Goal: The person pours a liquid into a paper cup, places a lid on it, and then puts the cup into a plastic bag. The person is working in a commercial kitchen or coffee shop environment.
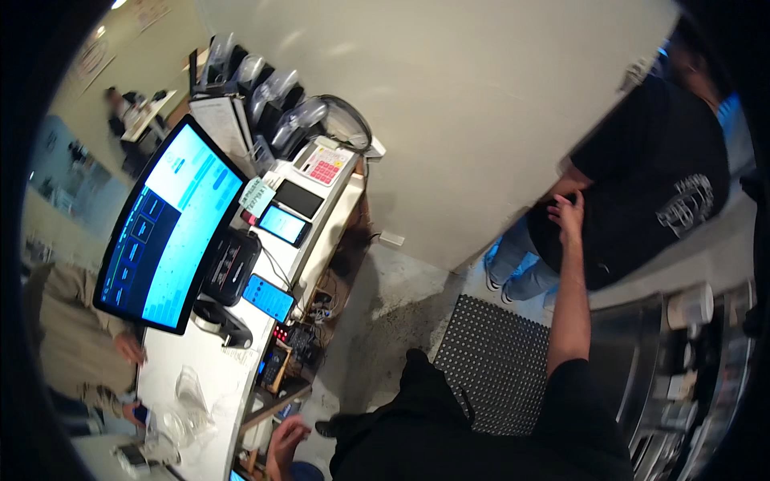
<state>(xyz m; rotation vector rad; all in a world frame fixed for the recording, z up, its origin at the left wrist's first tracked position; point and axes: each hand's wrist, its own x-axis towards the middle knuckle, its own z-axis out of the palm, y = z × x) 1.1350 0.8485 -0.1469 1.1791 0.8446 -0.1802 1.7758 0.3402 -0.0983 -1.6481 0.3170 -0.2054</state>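
My right hand point(566, 216) reaches forward with bent, spread fingers and holds nothing that I can see. It is right by the back of a person in a black T-shirt point(656, 174); whether it touches them I cannot tell. Low in the view, my left hand point(287, 442) hangs beside the white counter point(231, 391), its fingers loosely curled and no object visible in it. On that counter a smartphone point(268, 297) with a lit screen lies below a black card-terminal-like device point(231, 267). A large monitor point(171, 225) stands at the counter's far side.
A second lit phone point(283, 224), a dark tablet point(299, 199) and a calculator point(325, 163) lie along the counter. Clear plastic point(186, 415) sits nearer. Across the counter stands a person in a tan top point(72, 318). A perforated rubber mat point(493, 361) covers the floor; steel shelving point(680, 385) is at right.
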